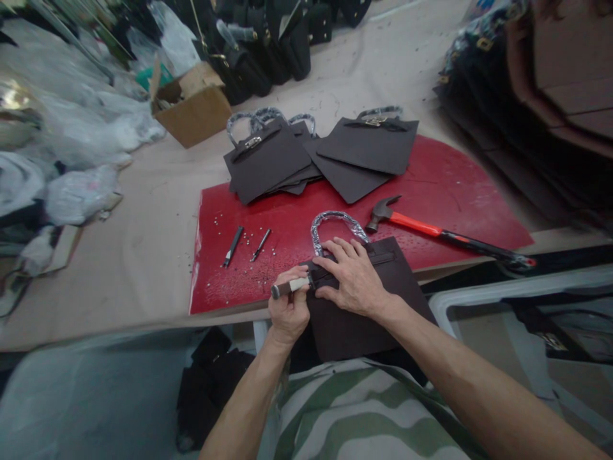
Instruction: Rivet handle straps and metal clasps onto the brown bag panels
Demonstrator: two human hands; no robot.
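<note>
A dark brown bag panel lies at the front edge of the red board, tilted, its near part over my lap. Its looped handle is wrapped in clear plastic and points away from me. In my left hand is a short punch-like tool, brown and pale with a round end, its other end against the panel near a strap. The fingers are closed around it. My right hand lies spread on the panel, pressing near the handle's base. It covers part of the strap.
Two slim punches lie on the red board among small scattered bits. A claw hammer rests at the right. Several panels are stacked behind. A cardboard box stands back left; a white bin is front right.
</note>
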